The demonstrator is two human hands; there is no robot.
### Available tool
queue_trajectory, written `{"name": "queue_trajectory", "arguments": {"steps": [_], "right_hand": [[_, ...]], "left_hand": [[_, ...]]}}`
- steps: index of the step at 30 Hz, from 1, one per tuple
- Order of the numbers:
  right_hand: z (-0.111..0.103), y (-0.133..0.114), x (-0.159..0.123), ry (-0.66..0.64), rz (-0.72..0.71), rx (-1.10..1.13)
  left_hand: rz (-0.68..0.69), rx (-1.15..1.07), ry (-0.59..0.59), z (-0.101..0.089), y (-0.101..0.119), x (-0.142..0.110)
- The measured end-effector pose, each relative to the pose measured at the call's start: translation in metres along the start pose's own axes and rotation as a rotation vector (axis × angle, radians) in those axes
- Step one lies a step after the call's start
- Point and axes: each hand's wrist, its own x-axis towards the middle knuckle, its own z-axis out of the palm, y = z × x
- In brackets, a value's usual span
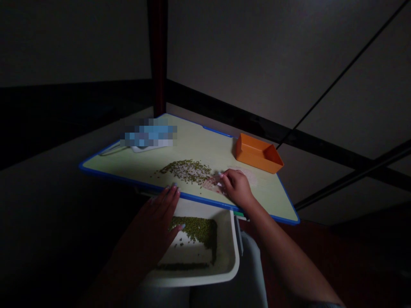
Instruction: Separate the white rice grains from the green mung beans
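A loose pile of small green beans (188, 170), which look like mung beans, is spread on a pale yellow board (205, 147) with a blue rim. My right hand (238, 185) rests on the board just right of the pile, its fingers curled in and thumb tip close to the index finger. Anything within those fingers is hidden. A reddish print with small white patches (219, 184) shows beside the thumb. My left hand (160, 214) lies with outstretched fingers at the near blue edge, thumb apart, above a white tub (236, 252) holding more green beans (201, 229).
An orange open box (259, 155) stands at the board's back right. At the back left is a white-based device (152, 145) with a blurred blue top and a cable (114, 149). My legs (252, 269) are under the tub. Pale walls or panels rise behind.
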Motion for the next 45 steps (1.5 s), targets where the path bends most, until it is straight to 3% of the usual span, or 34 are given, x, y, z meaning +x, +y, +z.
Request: {"name": "queue_trajectory", "arguments": {"steps": [12, 30, 45], "right_hand": [[0.013, -0.003, 0.006, 0.027, -0.048, -0.004], [0.010, -0.006, 0.005, 0.008, -0.067, 0.022], [0.009, -0.009, 0.001, -0.093, -0.070, 0.087]], "left_hand": [[0.026, 0.057, -0.010, -0.001, -0.001, 0.000], [-0.005, 0.060, -0.046, -0.005, 0.000, 0.000], [-0.042, 0.010, -0.065, -0.003, 0.000, -0.001]]}}
